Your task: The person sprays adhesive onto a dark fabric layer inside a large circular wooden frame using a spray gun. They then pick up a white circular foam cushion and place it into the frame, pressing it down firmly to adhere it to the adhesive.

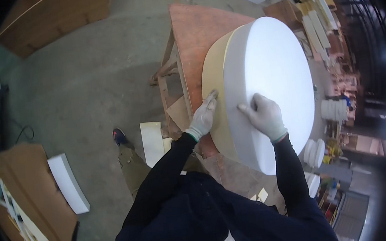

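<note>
A big round white foam cushion (273, 79) lies on a reddish wooden workbench (197, 30). A tan foam strip (213, 71) wraps its left side wall. My left hand (204, 117), in a pale work glove, presses flat on that tan strip at the near left of the round. In the same kind of glove, my right hand (264, 115) rests on the white side wall just to the right, fingers spread. Neither hand holds anything.
A curved white foam piece (68, 183) and a brown cardboard box (18, 200) lie on the grey floor at left. A white board (152, 141) leans by the bench leg. Stacked round white foam pieces (335, 110) and shelves of foam crowd the right side.
</note>
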`<state>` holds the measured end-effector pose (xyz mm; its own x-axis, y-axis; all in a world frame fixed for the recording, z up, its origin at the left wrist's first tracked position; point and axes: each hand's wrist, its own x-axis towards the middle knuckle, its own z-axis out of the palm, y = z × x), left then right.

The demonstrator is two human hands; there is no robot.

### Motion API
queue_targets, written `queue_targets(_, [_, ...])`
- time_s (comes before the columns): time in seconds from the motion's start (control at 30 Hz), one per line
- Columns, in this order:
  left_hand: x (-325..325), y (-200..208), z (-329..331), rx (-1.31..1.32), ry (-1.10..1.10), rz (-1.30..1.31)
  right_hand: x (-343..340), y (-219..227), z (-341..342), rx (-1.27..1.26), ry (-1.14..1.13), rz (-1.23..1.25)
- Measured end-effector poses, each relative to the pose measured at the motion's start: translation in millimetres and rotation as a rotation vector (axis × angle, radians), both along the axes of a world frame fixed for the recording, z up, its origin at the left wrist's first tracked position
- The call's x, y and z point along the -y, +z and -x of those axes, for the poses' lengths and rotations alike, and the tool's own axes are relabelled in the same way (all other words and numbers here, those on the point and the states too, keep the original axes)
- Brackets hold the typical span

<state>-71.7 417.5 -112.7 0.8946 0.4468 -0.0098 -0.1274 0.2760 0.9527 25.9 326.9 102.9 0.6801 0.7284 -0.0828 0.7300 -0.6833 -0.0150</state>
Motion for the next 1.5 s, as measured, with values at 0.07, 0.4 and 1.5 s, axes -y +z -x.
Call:
queue_targets(0.07, [-25,-3,3,0.025,-0.114,0.026,-31,11,-4,0.147,-0.169,-0.001])
queue_targets(0.4, [-104,-2,-89,0.119,-0.133,-0.172,-114,-20,-89,0.183,-0.332,0.156])
queue_targets(1.5, [-87,-25,-126,0.141,-0.320,-0.223,-119,3,-86,-0.244,-0.572,-0.187])
